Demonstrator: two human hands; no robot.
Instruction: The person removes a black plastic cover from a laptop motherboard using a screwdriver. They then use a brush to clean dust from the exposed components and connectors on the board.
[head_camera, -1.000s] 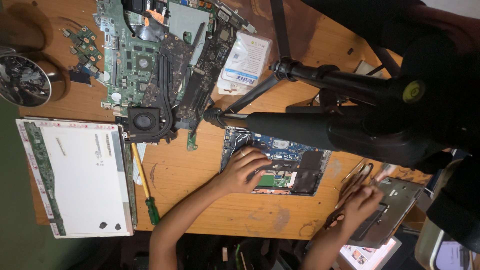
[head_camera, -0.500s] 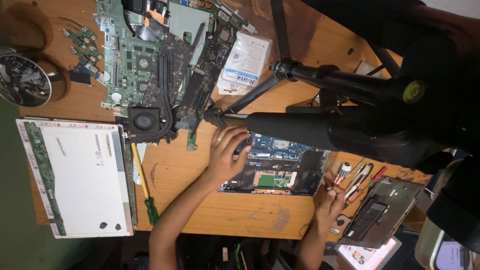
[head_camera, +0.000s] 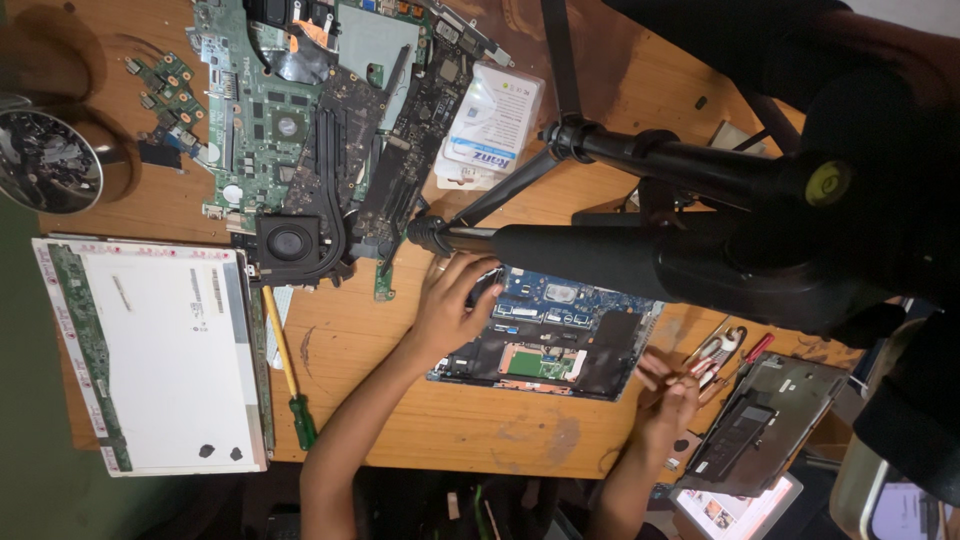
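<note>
white-blue blister package beside circuit boards | bare white screen panel at table edge

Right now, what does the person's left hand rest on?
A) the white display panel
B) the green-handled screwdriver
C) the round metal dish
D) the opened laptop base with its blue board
D: the left hand lies on the corner of the opened laptop base, apart from the other three.

Your left hand rests with spread fingers on the corner of the opened laptop base with blue circuit board. Your right hand is beside its other end, fingers near small red-handled tools. On the wooden table lie a white screen panel and a green-handled screwdriver.
</note>
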